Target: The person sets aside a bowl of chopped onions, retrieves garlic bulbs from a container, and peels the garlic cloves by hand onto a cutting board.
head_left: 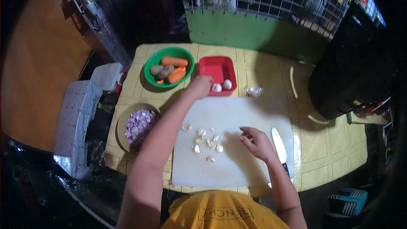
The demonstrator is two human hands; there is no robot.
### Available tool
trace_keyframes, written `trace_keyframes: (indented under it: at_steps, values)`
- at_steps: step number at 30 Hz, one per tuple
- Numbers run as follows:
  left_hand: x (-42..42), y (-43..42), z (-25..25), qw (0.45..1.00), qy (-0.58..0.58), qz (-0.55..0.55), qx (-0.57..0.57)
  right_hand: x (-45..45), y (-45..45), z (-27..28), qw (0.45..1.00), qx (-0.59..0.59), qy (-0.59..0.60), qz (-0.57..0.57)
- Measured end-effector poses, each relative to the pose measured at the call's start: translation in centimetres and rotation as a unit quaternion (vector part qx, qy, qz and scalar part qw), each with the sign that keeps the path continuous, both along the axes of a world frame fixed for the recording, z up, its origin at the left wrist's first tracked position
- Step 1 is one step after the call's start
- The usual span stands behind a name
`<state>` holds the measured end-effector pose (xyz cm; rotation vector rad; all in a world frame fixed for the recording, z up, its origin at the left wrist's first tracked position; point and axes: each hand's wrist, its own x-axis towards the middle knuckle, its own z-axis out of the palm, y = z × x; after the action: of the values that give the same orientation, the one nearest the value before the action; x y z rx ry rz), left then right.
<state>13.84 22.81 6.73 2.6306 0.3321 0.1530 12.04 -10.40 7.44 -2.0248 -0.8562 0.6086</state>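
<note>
My left hand [200,87] reaches to the front left corner of a red container [216,64]; its fingertips are too small to tell what they hold. Inside the container, beside those fingers, lie garlic bulbs [227,85]. Over the right part of a white cutting board [207,111], my right hand [257,143] hovers with its fingers loosely bent and apart, nothing in them. Several garlic cloves [210,159] are scattered on the board between my arms. A knife [278,144] lies at the board's right edge, blade away from me, handle partly behind my right forearm.
A green bowl [149,77] holds carrots and brown tubers at the back left. Chopped purple onion fills a bowl [122,132] left of my left forearm. Garlic skins [254,90] lie behind the board. A large black object [339,68] stands at the right.
</note>
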Motion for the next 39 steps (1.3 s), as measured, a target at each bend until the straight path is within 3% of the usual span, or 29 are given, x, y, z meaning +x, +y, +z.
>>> trace_keyframes:
  at_steps: [1,4,6,8,9,11,13,17,19,20,22,24,25,26,29,31,32,34,36,37,38,39]
  values:
    - [0.5,-0.4,-0.4,1.000,-0.015,-0.007,-0.003,0.3,-1.8,-0.6,0.999,0.011,-0.042,-0.026]
    - [2.9,-1.5,-1.2,0.981,0.079,0.006,0.175,-0.3,-6.8,0.9,0.983,0.021,-0.128,-0.133]
    - [4.4,-2.5,-0.3,0.973,0.121,0.007,0.196,-0.9,-11.0,0.6,0.958,0.014,-0.205,-0.202]
    - [5.6,-2.9,0.0,0.962,0.171,0.013,0.211,-2.1,-15.1,-0.8,0.936,-0.067,-0.243,-0.248]
    - [6.2,-2.7,-0.2,0.955,0.200,0.002,0.220,-3.0,-16.0,-0.5,0.929,-0.151,-0.204,-0.269]
    - [7.5,-2.0,-1.4,0.947,0.226,-0.001,0.229,-4.1,-18.1,-2.3,0.935,-0.138,-0.219,-0.240]
    - [7.8,-1.8,-2.0,0.960,0.212,-0.040,0.178,-4.4,-17.5,-1.8,0.937,-0.109,-0.227,-0.243]
    - [6.0,-2.7,-0.9,0.977,0.196,-0.045,0.074,-4.4,-17.9,-1.4,0.944,-0.158,-0.198,-0.210]
    - [4.7,-2.9,0.3,0.998,-0.002,-0.047,-0.032,-4.2,-18.0,-0.7,0.951,-0.160,-0.197,-0.178]
    - [3.8,-3.1,0.7,0.999,0.000,-0.042,-0.028,-4.1,-18.5,-1.5,0.953,-0.156,-0.195,-0.174]
    - [-1.4,-5.0,4.5,0.991,-0.107,-0.033,-0.079,-3.4,-19.5,-3.4,0.950,-0.111,-0.238,-0.166]
    - [-8.6,-6.9,6.6,0.979,-0.137,-0.005,-0.148,-2.8,-20.2,-4.5,0.961,-0.063,-0.200,-0.178]
    - [-12.7,-7.7,6.7,0.973,-0.156,-0.017,-0.168,-2.7,-19.6,-4.2,0.969,-0.040,-0.073,-0.231]
    - [-17.2,-8.3,5.4,0.973,-0.144,0.023,-0.179,-3.1,-18.7,-3.3,0.956,-0.031,0.059,-0.286]
    - [-28.9,-10.8,2.0,0.953,-0.189,0.095,-0.219,-5.0,-14.0,-1.4,0.958,0.105,0.134,-0.229]
    - [-35.1,-12.3,0.1,0.815,-0.172,0.337,-0.438,-7.3,-9.2,0.3,0.963,0.133,0.180,-0.152]
    - [-37.4,-12.2,-1.0,0.808,-0.170,0.355,-0.438,-8.6,-6.9,0.7,0.957,0.174,0.216,-0.087]
    - [-41.4,-11.7,-2.9,0.807,-0.251,0.356,-0.399,-11.2,-2.8,0.1,0.968,0.160,0.191,0.043]
    - [-44.3,-10.3,-2.9,0.799,-0.217,0.391,-0.401,-13.7,0.6,-0.1,0.966,0.107,0.171,0.159]
    - [-45.3,-9.5,-2.9,0.897,-0.179,0.371,-0.160,-14.8,2.1,-0.5,0.961,0.088,0.156,0.212]
    - [-46.1,-8.7,-2.9,0.934,-0.126,0.322,0.091,-15.9,3.8,-0.5,0.952,0.070,0.139,0.262]
    - [-46.2,-8.4,-1.6,0.931,-0.121,0.342,0.040,-17.2,5.4,0.4,0.953,0.072,0.140,0.260]
